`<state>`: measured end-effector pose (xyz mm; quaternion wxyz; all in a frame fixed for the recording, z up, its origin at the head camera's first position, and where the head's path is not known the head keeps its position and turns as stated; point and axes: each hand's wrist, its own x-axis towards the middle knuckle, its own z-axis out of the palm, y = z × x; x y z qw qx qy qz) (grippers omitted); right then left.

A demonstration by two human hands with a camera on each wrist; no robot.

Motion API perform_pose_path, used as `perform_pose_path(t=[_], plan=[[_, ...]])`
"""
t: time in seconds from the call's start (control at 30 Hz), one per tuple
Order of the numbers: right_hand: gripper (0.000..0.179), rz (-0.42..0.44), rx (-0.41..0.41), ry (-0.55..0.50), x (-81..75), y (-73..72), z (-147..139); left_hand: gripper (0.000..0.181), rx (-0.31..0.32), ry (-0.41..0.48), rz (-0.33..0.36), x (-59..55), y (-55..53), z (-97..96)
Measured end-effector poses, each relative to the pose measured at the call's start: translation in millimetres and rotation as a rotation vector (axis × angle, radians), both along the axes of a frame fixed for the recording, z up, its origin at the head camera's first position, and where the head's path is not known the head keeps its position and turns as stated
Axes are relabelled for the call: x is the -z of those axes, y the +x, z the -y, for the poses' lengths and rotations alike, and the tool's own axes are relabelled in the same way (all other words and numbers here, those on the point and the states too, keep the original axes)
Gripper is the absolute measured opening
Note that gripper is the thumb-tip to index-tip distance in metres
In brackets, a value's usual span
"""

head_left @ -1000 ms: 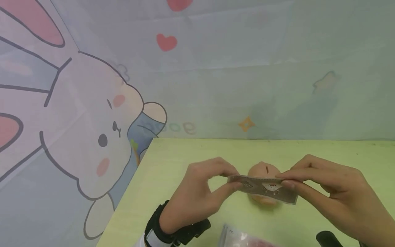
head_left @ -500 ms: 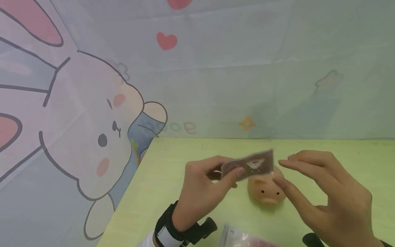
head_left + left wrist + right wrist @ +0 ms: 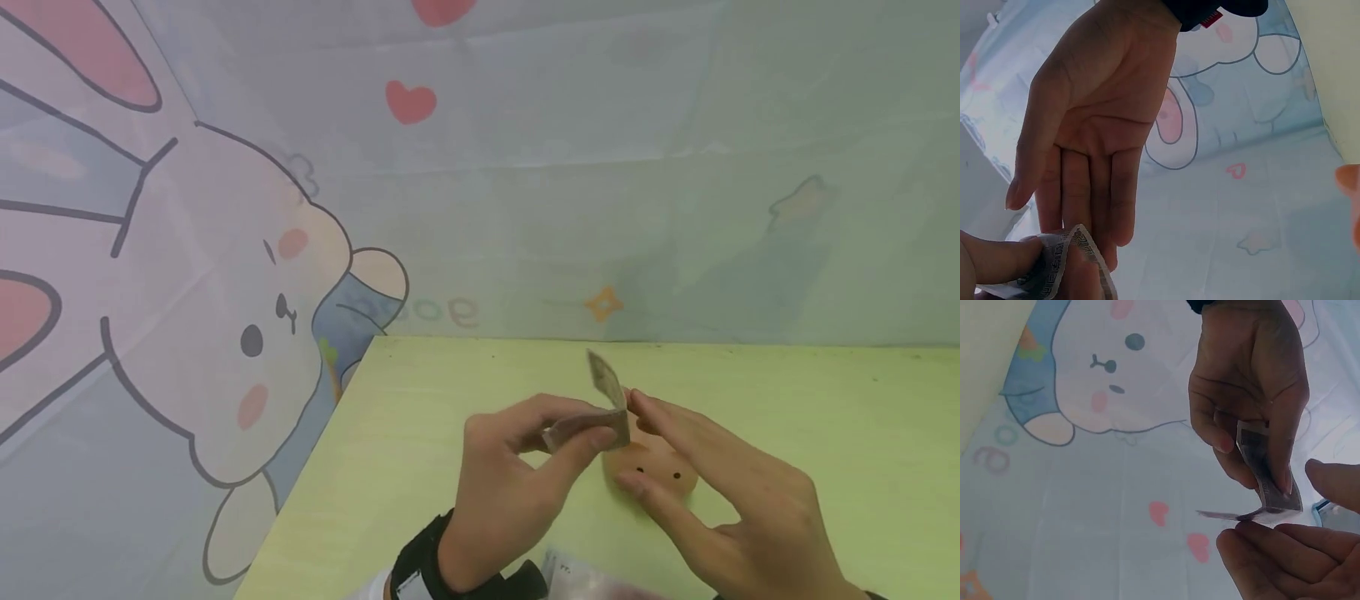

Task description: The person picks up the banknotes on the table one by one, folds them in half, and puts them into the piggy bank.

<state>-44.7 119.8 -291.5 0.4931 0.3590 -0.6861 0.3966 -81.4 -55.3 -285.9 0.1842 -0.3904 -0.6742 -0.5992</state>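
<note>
My left hand (image 3: 517, 492) pinches a small folded banknote-like paper (image 3: 587, 425) between thumb and fingers. One end of the paper stands up as a bent flap, with a crease facing right. My right hand (image 3: 738, 492) has its fingers straight, with fingertips right at that crease. In the right wrist view, the left hand (image 3: 1250, 381) grips the paper (image 3: 1260, 462) from above, and right-hand fingers (image 3: 1285, 550) lie along its underside. The left wrist view shows printed borders on the paper (image 3: 1054, 265). Behind the hands sits an orange piggy bank (image 3: 648, 462), partly covered by them.
A clear plastic bag (image 3: 585, 579) lies at the near edge of the yellow-green table (image 3: 420, 400). A cloth printed with a rabbit and hearts (image 3: 525, 208) hangs behind the table. The left wrist wears a black strap (image 3: 427, 554).
Both hands held the paper flat at first; the right hand let go, then came back to its right end. The paper is now bent, with a flap raised.
</note>
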Motion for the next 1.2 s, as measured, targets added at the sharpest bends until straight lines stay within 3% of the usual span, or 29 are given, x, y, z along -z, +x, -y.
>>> perform_pose_path(t=[0.13,0.23,0.33,0.43,0.53,0.6,0.67,0.83,1.03,1.2], plan=[[0.039,0.024,-0.032,-0.061,8.3,0.3,1,0.013,0.091,-0.012,0.012,2.3,-0.1,-0.3],[0.032,0.072,-0.001,-0.103,10.3,2.1,-1,0.014,0.146,0.006,0.013,3.7,-1.8,-1.0],[0.023,0.136,0.014,-0.138,10.4,3.9,-3,0.021,0.092,-0.003,-0.016,3.6,-3.3,-1.7],[0.014,0.200,-0.025,-0.177,10.5,5.5,-6,0.039,0.010,-0.026,-0.032,1.8,-5.0,-1.6],[0.016,0.254,-0.030,-0.202,10.4,7.3,-8,0.047,0.025,-0.017,0.034,-0.1,-5.7,0.4],[0.020,0.295,-0.017,-0.212,9.7,8.7,-9,0.039,0.082,0.016,0.098,-0.9,-5.6,1.8],[0.021,0.321,-0.063,-0.251,8.4,9.0,-11,0.024,0.144,0.059,0.150,-0.9,-5.3,2.4],[0.018,0.322,-0.302,-0.406,4.9,6.1,-13,0.010,0.207,0.137,0.185,-0.1,-6.2,0.4],[0.021,0.314,-0.401,-0.396,1.2,5.1,-14,0.011,0.220,0.177,0.198,2.4,-8.2,0.0],[0.023,0.292,-0.363,-0.343,-0.5,3.3,-13,0.009,0.172,0.178,0.166,4.1,-9.7,-0.7]])
